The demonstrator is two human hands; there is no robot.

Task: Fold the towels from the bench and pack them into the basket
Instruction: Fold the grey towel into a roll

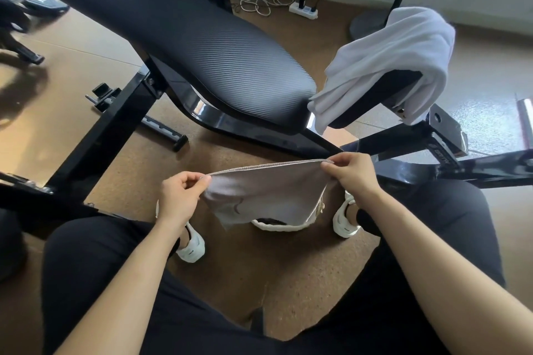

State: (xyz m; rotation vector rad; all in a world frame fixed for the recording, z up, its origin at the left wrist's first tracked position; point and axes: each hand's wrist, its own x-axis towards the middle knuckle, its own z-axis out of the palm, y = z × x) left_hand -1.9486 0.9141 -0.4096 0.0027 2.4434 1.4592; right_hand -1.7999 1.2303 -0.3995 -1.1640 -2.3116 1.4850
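Observation:
I hold a small grey towel (265,196) stretched between both hands, hanging in front of my knees. My left hand (178,196) pinches its left top corner and my right hand (354,173) pinches the right top corner. Below the towel, mostly hidden by it, the white woven rim of the basket (277,226) shows on the floor between my feet. A white towel (398,57) lies crumpled over the small black seat pad at the right of the bench (202,52).
The bench's black steel frame (109,130) and legs spread across the brown floor ahead. A power strip (302,8) with coiled cables lies by the far wall, next to a round stand base (366,27). My white shoes flank the basket.

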